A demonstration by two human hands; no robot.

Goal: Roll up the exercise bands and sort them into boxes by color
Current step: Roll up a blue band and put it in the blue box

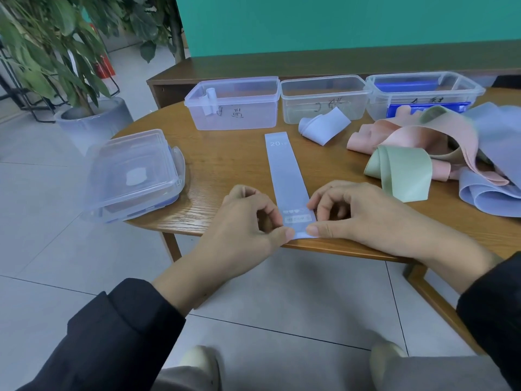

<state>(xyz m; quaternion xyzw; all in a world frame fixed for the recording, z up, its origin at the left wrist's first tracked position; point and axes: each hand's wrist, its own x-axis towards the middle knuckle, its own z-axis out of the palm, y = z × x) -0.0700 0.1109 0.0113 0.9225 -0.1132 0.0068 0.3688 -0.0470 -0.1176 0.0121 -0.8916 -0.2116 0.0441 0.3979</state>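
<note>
Your flat pale-blue exercise band [284, 170] lies lengthwise on the round wooden counter [231, 162], its near end at the counter's edge between your hands. Your left hand [248, 221] pinches that end's left corner with thumb and curled fingers; your right hand [355, 213] pinches the right corner likewise. Your fingers hide part of the band's printing. Beyond stand three clear plastic boxes [234, 105]; their handwritten labels are hard to read. The loose heap of pink, green and blue bands [439, 153] runs off the right edge of view.
</note>
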